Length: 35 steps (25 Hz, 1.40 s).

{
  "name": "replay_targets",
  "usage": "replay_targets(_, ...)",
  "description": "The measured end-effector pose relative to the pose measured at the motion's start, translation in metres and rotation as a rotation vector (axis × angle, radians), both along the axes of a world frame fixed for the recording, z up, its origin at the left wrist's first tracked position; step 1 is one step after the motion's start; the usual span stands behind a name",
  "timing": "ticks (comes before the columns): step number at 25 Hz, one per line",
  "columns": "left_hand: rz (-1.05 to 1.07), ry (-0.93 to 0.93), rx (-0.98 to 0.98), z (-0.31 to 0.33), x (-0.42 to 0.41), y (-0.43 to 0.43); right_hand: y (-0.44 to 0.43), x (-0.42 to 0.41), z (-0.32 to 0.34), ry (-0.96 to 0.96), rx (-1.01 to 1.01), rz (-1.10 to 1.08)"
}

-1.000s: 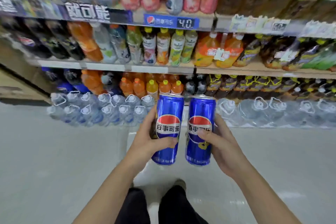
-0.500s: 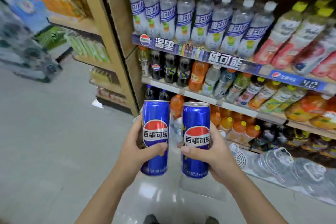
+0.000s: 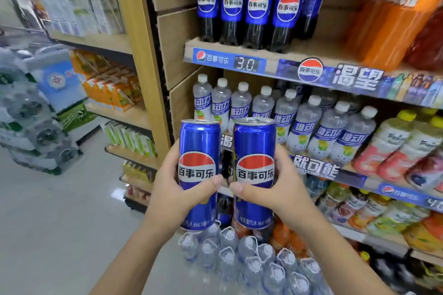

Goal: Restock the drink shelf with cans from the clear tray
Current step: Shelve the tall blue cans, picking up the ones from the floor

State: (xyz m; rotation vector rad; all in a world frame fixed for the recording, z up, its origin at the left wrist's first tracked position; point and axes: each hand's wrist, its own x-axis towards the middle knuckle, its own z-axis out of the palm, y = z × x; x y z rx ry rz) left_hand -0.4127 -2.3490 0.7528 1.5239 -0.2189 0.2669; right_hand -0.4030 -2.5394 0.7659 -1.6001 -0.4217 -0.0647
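Note:
I hold two tall blue Pepsi cans upright, side by side, in front of the drink shelf. My left hand grips the left can. My right hand grips the right can. My thumbs nearly touch between the cans. Behind the cans, the drink shelf carries dark Pepsi bottles on the upper board and clear white-capped bottles on the board below. The clear tray is not in view.
Packs of water bottles stand on the floor just below the cans. A wooden upright ends the shelf unit on the left. Further left are shelves of cartons and a stack of wrapped water packs. Grey floor lies at lower left.
The view has swung up and left along the shelves, from lower boards to the Pepsi bottle board. Both hands kept their cans, which sit closer together now.

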Motion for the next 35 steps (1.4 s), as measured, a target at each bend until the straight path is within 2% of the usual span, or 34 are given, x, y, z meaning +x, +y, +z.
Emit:
replay_targets(7,-0.016,-0.345,0.025,0.101,0.095,0.002,0.006,0.087,0.100,-0.242,0.014,0.014)
replay_targets(16,-0.211,-0.595,-0.003,0.226,0.212,0.023,0.027,0.176,0.230,-0.473,0.045,-0.059)
replay_targets(22,-0.289,-0.681,-0.068,0.331,0.272,0.032,0.040,0.236,0.337,-0.564,0.073,-0.048)
replay_targets(27,-0.232,-0.706,0.016,0.401,0.327,0.035,0.043,0.289,0.395,-0.518,0.042,-0.124)
replay_targets(30,-0.146,-0.688,0.086,0.416,0.358,0.034,0.046,0.313,0.407,-0.519,-0.002,-0.224)
replay_targets(35,-0.104,-0.582,0.055,0.410,0.393,0.027,0.046,0.342,0.402,-0.477,-0.008,-0.294)
